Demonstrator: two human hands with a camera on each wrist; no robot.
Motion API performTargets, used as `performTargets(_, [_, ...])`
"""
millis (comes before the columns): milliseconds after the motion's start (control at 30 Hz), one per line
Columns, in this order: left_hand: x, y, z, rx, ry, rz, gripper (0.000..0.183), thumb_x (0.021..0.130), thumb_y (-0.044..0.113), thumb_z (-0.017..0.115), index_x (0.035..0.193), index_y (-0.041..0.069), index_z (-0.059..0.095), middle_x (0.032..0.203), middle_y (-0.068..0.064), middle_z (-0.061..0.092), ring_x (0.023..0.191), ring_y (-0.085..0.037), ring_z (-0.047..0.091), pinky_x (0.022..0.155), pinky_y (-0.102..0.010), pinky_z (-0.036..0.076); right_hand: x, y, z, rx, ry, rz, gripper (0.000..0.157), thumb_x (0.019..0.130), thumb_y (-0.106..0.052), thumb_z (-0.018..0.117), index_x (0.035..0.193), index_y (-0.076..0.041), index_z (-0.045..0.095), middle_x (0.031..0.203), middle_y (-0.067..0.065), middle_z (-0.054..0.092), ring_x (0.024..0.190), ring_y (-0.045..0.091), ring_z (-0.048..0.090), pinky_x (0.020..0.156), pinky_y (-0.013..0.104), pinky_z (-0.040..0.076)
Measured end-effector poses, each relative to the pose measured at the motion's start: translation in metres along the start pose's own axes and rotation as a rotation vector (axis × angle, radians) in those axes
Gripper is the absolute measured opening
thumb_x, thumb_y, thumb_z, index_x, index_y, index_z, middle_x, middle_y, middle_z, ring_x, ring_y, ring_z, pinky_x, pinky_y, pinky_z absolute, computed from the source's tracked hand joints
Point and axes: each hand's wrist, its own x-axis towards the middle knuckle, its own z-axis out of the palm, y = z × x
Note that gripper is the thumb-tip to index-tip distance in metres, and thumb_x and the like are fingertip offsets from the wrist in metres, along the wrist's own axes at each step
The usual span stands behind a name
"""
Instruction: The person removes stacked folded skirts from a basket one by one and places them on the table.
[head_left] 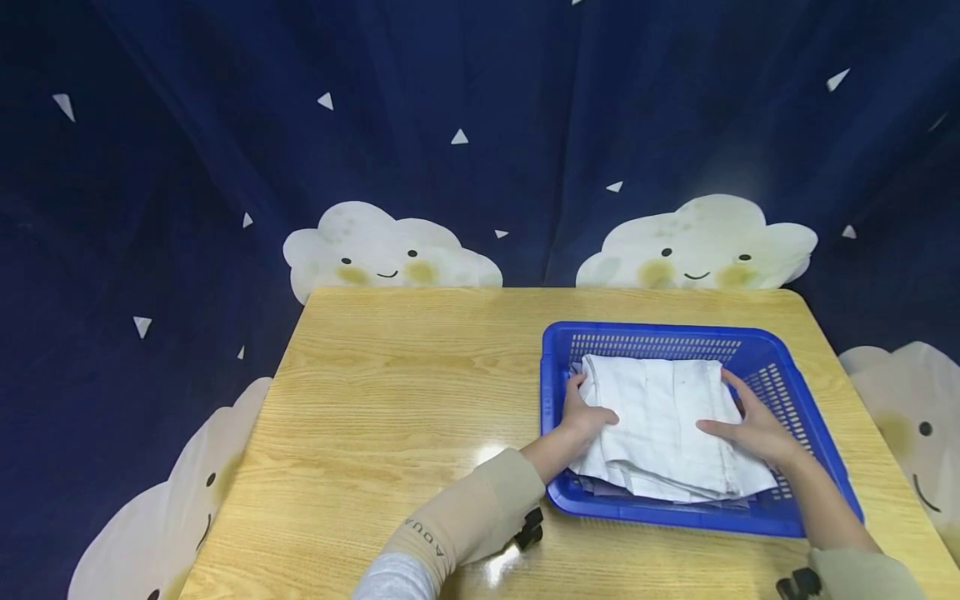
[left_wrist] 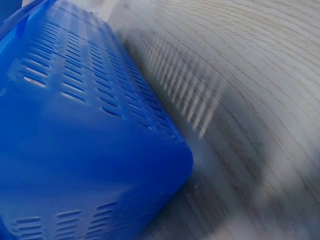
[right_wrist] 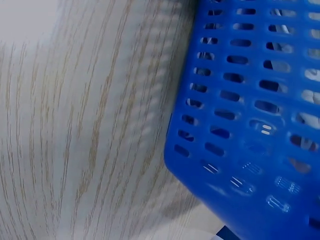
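A folded white cloth (head_left: 660, 425) lies in a blue plastic basket (head_left: 675, 518) in the head view, its layered edges facing the near side. My left hand (head_left: 579, 421) grips its left edge, thumb over the top and fingers down the side. On the opposite edge, my right hand (head_left: 759, 431) holds the cloth the same way. Greyish fabric (head_left: 600, 487) peeks out beneath the white cloth. Both wrist views show the slotted outer walls of the basket, left (left_wrist: 90, 135) and right (right_wrist: 235, 115), with neither hand visible there.
The basket stands on the right part of a light wooden table (head_left: 405, 400), whose bare wood shows to the left. A dark blue curtain (head_left: 450, 183) with smiling clouds hangs behind and beside the table.
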Motion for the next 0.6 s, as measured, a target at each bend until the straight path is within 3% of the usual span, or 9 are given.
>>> performTargets(133, [0.001,-0.001,0.000,-0.026,0.001,0.021,0.078,0.055,-0.016,0.064,0.124,0.015,0.042,0.131,-0.014,0.040,0.118,-0.031,0.039,0.097,-0.044,0.035,-0.002,-0.003,-0.002,-0.013,0.009,-0.006,0.103,0.080,-0.034,0.067,0.145,-0.015,-0.011,0.144,0.033,-0.001,0.118,0.058,0.021,0.087,0.066,0.031])
performTargets(400, [-0.002,0.001,-0.002,-0.065,-0.009,0.033,0.077,0.055,-0.014,0.064,0.123,0.017,0.044,0.133,-0.013,0.038,0.119,-0.030,0.038,0.098,-0.045,0.034,-0.007,-0.009,-0.003,-0.015,0.038,-0.017,0.104,0.079,-0.035,0.068,0.145,-0.015,-0.010,0.145,0.032,0.001,0.120,0.058,0.020,0.088,0.067,0.028])
performTargets(600, [-0.004,0.003,-0.004,-0.062,-0.022,0.043,0.078,0.056,-0.014,0.064,0.124,0.018,0.044,0.135,-0.013,0.037,0.119,-0.030,0.037,0.098,-0.045,0.033,-0.009,-0.014,-0.004,0.013,0.056,-0.043,0.104,0.079,-0.031,0.069,0.145,-0.015,-0.010,0.147,0.028,-0.005,0.124,0.058,0.008,0.091,0.068,0.022])
